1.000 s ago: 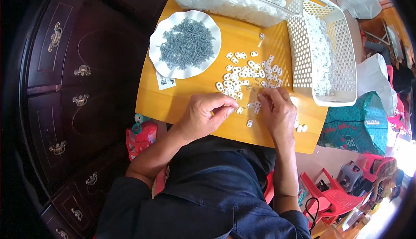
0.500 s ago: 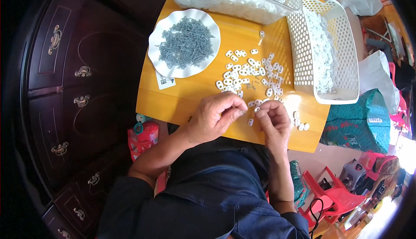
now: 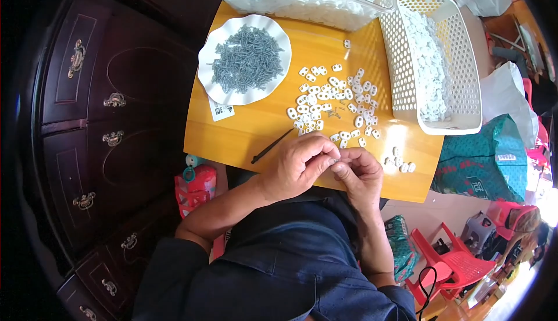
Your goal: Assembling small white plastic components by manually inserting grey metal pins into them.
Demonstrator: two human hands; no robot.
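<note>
My left hand [image 3: 303, 163] and my right hand [image 3: 361, 177] meet fingertip to fingertip over the near edge of the wooden table [image 3: 232, 141]. The right thumb and fingers pinch a small white plastic piece, now mostly covered by the fingertips. Whatever the left thumb and forefinger pinch is too small to make out. Beyond the hands lie many white two-hole plastic pieces [image 3: 317, 95], with a few loose grey screws [image 3: 333, 113] among them. A slim black stick-like tool [image 3: 272, 146] rests left of my left hand.
A white scalloped plate [image 3: 209, 88] heaped with grey screws [image 3: 247, 59] stands at the far left. Behind are a clear bin [image 3: 302, 8] and a white perforated basket [image 3: 401, 71], both full of white pieces. More pieces [image 3: 397, 161] lie at right. Dark drawers [image 3: 64, 100] flank the left.
My hands have come together; they were slightly apart. The white piece at my right fingertips is now mostly hidden. The black tool shows beside my left hand.
</note>
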